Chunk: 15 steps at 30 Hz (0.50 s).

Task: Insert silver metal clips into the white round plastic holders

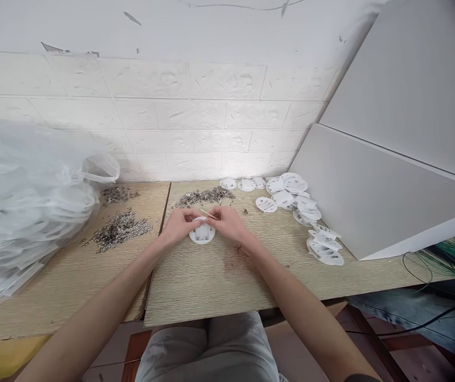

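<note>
Both hands, left hand [180, 223] and right hand [229, 222], pinch a round white plastic disc [202, 232] on grainy wood.

White disc [202, 233], wood-grain table [211, 276]

Bright, even light, soft shadows, a glare patch on the wall [227, 164], wide-angle bending at edges.

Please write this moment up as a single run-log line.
left hand: holds round white plastic part | right hand: thin stick pinched over it | small metal pieces behind | finished-looking white parts right | wooden table
</note>
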### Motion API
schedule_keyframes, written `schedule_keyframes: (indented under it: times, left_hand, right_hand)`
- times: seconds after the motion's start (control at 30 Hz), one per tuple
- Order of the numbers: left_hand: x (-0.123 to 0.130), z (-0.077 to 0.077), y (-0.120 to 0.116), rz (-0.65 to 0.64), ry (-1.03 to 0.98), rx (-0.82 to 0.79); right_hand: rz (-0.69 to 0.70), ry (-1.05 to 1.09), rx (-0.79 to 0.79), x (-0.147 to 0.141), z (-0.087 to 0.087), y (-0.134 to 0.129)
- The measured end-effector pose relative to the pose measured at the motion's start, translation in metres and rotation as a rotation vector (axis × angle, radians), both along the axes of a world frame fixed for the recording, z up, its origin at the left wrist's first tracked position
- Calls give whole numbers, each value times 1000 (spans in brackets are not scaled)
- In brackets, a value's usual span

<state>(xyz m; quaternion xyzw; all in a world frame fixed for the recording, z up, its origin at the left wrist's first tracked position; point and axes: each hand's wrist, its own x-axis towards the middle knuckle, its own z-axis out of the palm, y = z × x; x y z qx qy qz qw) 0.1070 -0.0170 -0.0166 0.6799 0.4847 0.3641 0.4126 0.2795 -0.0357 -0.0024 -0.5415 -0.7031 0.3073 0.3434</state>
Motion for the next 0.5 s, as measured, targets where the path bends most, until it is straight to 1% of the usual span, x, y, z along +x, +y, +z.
schedule_keyframes:
  times: [0.07,0.13,0.23,0.33,0.5]
  left_hand:
    - [-1,5,-3,-17,65,-42]
    - [-2,11,-7,-55,123,-93]
    - [-2,19,-12,-106,215,-127]
    - [-2,21,-14,-118,310,-113]
    - [-3,15,-10,-142,395,-114]
  right_hand:
    - [15,36,-126,3,2,0]
    - [67,84,-257,7,3,-1]
    - [143,103,-386,9,4,-3]
    - [135,47,-416,8,4,-5]
    - [99,-32,-412,5,3,-4]
